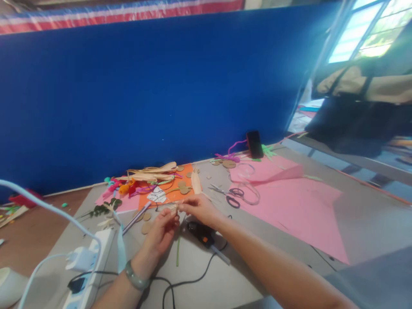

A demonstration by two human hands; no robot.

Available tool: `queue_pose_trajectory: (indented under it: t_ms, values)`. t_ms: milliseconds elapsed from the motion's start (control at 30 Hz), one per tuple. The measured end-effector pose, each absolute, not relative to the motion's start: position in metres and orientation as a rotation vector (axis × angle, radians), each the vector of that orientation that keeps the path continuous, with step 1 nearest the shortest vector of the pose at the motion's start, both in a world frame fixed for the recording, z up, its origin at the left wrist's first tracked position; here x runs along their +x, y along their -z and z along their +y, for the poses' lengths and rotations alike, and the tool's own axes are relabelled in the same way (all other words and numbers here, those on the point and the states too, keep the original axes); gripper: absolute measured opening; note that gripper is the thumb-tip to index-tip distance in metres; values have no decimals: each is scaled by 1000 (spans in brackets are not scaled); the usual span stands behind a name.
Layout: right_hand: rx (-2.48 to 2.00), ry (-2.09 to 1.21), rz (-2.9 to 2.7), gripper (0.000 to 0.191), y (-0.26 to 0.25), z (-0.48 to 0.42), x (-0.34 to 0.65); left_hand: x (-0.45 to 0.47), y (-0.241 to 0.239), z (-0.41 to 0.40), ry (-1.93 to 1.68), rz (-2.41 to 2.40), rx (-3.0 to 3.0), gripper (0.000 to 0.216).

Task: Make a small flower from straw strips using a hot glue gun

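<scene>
My left hand (pixel 160 234) and my right hand (pixel 198 209) meet over the grey table (pixel 209 283), fingers pinched together on a small pale strip of craft material (pixel 174 207) held between them. A green bangle sits on my left wrist. Just below my right hand lies a black and orange glue gun (pixel 202 234) with its black cord trailing toward me. A thin green strip (pixel 177 253) lies flat under my hands.
Orange paper (pixel 170 189) with dried husk pieces, cardboard discs and pipe cleaners lies behind my hands. Scissors (pixel 229 196) rest on pink paper (pixel 289 206) to the right. A white power strip (pixel 88 262) is at the left. A black phone (pixel 254 144) leans on the blue partition.
</scene>
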State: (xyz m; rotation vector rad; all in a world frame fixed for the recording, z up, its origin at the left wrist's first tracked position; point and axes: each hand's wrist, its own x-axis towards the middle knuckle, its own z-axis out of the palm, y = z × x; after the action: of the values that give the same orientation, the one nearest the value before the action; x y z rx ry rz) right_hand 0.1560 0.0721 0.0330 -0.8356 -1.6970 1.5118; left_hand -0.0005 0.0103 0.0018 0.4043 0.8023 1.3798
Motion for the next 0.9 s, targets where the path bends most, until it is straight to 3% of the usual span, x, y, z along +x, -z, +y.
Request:
queue_pose_trajectory:
  t_ms: [300, 500, 700, 900]
  values:
    - [-981, -1296, -1596, 31, -49, 81, 170, 2, -6, 9, -1347, 879, 616, 18]
    - [-968, -1331, -1362, 34, -49, 99, 183, -4, -2, 13, -1444, 1186, 760, 31]
    - [-1110, -1585, -1723, 25, -38, 80, 169, 2, -12, 5, -1303, 1122, 862, 30]
    - [-1164, -1534, -1877, 25, -37, 69, 160, 0, -14, 6, -1272, 1130, 809, 30]
